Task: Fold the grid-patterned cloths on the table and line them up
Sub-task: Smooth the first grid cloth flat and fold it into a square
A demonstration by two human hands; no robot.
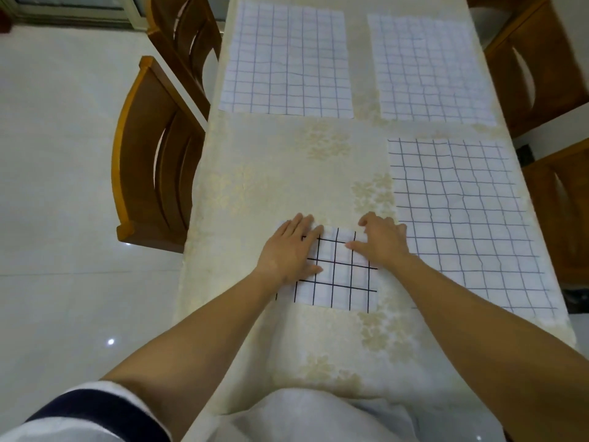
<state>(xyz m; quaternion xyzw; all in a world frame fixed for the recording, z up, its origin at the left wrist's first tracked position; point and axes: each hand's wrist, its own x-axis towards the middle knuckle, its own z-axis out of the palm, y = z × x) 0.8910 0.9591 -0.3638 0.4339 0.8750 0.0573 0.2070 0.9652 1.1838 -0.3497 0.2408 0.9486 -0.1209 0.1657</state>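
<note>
A small folded white cloth with a dark grid (341, 279) lies on the near middle of the table. My left hand (293, 252) lies flat on its left part, fingers straight. My right hand (381, 240) presses on its upper right corner with the fingers bent down onto the fabric. Three unfolded grid cloths lie spread flat: one to the right (465, 218), its left edge under my right hand, one at the far left (287, 59) and one at the far right (430, 71).
The long table carries a cream floral tablecloth (287, 180). Wooden chairs stand along the left side (153, 161) and the right side (535, 65). A pale tiled floor (63, 154) lies to the left.
</note>
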